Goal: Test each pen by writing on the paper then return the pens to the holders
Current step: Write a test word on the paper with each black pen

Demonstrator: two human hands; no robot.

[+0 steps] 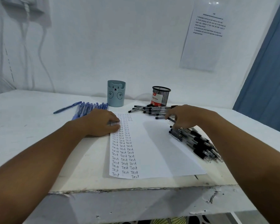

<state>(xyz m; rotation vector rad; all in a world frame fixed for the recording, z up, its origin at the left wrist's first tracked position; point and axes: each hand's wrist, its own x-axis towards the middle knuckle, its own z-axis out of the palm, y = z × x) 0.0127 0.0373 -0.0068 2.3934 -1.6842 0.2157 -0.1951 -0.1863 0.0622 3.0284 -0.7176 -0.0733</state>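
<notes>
I see the white surface (31,113) first, pushed into a corner of white walls, with a printed notice (205,38) taped up on the right. On it lies the paper (155,149), its left side filled with columns of the word "Test" and its right side blank. My left hand (102,122) rests flat on the paper's upper left edge, fingers (116,121) straight and holding nothing, pinning the sheet. My right hand (187,117) reaches over the black pens, and its fingers (170,116) pinch one black pen (171,119) by the barrel.

A stack of black pens (199,144) lies just right of the paper, and a looser scatter (152,109) lies near the mesh holder (161,96). A row of blue pens (90,108) lies left of the bear holder (116,93), with one blue pen (67,107) apart from it. Both holders look empty, though I cannot see to the bottom.

I judge each pen light, stiff and smooth, liable to roll or slip on the heap. I would take it mid-barrel, nearer the tip for writing, and lift it straight out so its neighbours stay put.
</notes>
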